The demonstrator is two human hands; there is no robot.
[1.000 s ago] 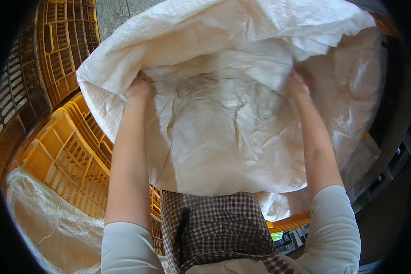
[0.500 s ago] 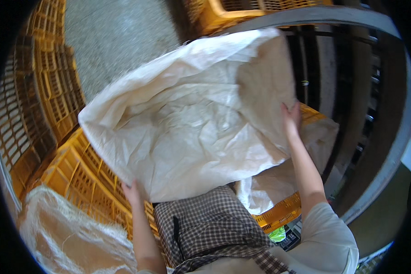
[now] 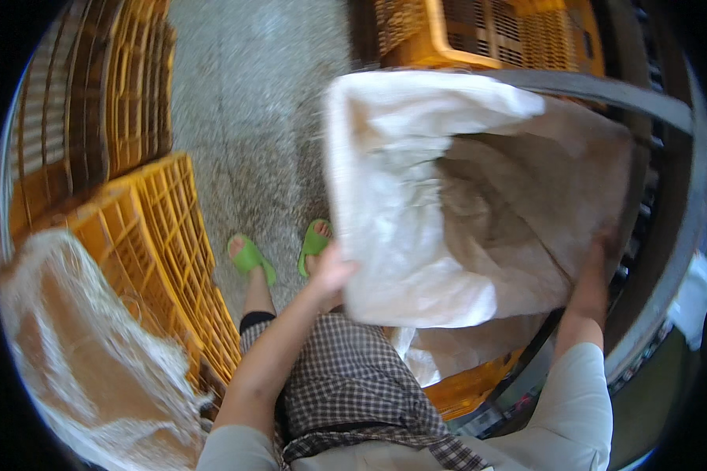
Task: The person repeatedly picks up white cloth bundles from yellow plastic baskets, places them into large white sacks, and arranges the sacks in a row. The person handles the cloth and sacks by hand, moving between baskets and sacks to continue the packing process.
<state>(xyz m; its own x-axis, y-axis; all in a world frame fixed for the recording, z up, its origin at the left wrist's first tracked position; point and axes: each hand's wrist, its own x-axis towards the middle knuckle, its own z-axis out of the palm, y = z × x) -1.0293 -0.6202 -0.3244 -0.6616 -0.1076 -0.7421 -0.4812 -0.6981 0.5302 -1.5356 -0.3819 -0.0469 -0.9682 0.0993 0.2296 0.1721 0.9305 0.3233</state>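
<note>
— What do we have in our hands now?

— The big white sack (image 3: 416, 235), its mouth held wide. Our left hand (image 3: 331, 271) pinches the lower left edge of the rim, and our right hand (image 3: 597, 271) closes its grip on the right edge, though blur hides those fingers.

— And compared with a moment ago?

— The sack has swung to the right, away from the left grip, and now opens sideways. It hung over the yellow crates (image 3: 153, 251) before; now it sits above the orange crate (image 3: 467, 385) below the right grip. The grey floor (image 3: 247, 118) and our green sandals (image 3: 251, 257) have come into view beside the left grip.
</note>
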